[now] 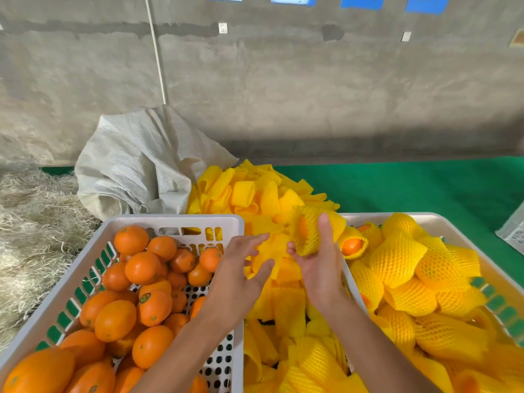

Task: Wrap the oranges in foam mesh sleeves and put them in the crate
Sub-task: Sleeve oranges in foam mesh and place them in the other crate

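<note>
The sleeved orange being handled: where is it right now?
In the head view, the sleeved orange sits right of centre, gripped in the right hand above the loose sleeve pile, just left of the right crate.

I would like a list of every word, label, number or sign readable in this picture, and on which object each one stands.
No text can be read.
Round green stickers on some oranges in the left crate: too small and blurred to read.
Blue signs at the top of the wall: cut off by the picture's edge, no letters visible.
Small white plates on the wall: no visible text.
</note>
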A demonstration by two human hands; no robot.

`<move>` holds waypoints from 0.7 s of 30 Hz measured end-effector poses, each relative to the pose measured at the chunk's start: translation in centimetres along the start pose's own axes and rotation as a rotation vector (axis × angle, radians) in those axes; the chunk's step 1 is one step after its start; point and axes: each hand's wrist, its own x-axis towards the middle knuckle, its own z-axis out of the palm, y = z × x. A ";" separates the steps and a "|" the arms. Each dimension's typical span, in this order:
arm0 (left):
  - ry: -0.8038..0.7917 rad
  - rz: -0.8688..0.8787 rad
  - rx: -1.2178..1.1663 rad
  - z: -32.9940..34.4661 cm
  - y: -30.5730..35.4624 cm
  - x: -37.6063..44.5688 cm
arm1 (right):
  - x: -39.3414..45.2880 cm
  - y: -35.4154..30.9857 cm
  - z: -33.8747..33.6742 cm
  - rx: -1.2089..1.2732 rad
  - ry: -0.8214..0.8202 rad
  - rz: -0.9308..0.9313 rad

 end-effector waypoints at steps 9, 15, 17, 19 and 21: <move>-0.050 -0.055 0.181 1.4 -1.2 -0.4 | 2.1 -3.8 -3.1 0.456 0.408 -0.034; -0.031 -0.039 0.231 1.5 -2.1 -0.7 | 1.8 -3.7 -2.6 0.318 0.476 -0.175; -0.017 -0.019 0.260 1.5 -2.4 -0.8 | 1.7 -3.0 -2.2 0.193 0.446 -0.186; -0.004 -0.011 0.265 1.2 -2.8 -0.7 | 1.6 -1.9 -2.0 0.006 0.367 -0.164; 0.044 -0.043 0.225 0.8 -3.5 -0.7 | 1.6 -0.4 -2.4 -0.250 0.253 -0.089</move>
